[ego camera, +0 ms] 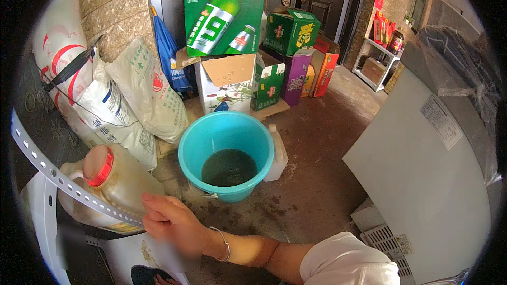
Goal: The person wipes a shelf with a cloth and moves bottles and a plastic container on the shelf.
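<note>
My right hand (172, 221), with a metal bangle at its wrist, reaches in from the right with curled fingers. It meets the lower end of a white perforated strip (65, 180); whether the fingers close around it is hidden. Behind the strip stands a cloudy plastic jug (132, 178) with a red screw cap (98, 165). Beyond the hand, a turquoise bucket (194, 138) on the floor holds dark, murky liquid (229, 167). A translucent plastic jug (276, 158) stands against the bucket's right side. My left hand is out of view.
White woven sacks (148, 91) lean at the left wall beside a blue umbrella (168, 47). Green beer cartons (225, 23) and other boxes (295, 75) stack before the doors. A large pale grey cabinet (420, 158) bounds the right. Wet patches mark the brown floor (317, 158).
</note>
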Demonstrator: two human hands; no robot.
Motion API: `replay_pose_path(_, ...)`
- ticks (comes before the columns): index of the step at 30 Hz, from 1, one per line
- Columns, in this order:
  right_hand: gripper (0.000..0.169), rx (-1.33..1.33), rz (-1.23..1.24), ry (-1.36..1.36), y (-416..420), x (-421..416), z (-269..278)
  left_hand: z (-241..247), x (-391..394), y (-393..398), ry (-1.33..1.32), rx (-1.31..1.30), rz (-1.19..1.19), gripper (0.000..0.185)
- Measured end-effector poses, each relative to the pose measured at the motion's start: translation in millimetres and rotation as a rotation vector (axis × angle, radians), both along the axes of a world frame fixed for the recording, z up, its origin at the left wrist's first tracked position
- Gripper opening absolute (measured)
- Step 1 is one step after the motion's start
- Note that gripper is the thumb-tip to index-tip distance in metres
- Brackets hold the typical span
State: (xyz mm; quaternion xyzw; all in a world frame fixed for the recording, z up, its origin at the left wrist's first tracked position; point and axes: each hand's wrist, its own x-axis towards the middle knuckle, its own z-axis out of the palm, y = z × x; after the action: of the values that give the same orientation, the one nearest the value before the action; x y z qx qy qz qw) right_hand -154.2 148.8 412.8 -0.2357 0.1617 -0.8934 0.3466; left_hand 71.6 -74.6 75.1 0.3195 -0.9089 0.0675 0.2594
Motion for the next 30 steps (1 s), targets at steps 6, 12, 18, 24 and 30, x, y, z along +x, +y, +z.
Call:
replay_pose_path(6, 0.047, 0.023, -0.029, 0.035, -5.1, -6.0, 5.5, -30.6, 0.7, -16.1, -0.137, -0.051, 0.182, 0.043)
replay_pose_path(12, 0.048, 0.075, -0.111, 0.084, -1.8, -14.9, 4.4, -21.1, -9.4, -10.5, -0.182, 0.012, 0.163, 0.044)
replay_pose_path(18, 0.046, 0.067, -0.087, 0.064, -5.6, -15.6, -0.9, 4.9, -10.8, -4.7, -0.183, 0.117, 0.149, 0.039)
replay_pose_path(24, 0.045, 0.127, -0.158, 0.038, -8.4, -17.5, -5.7, 1.3, -7.1, -0.9, -0.189, 0.23, 0.136, 0.044)
replay_pose_path(30, 0.048, 0.156, -0.369, 0.079, -23.8, -18.0, -1.7, -1.1, 13.3, -1.4, -0.14, 0.376, -0.107, 0.046)
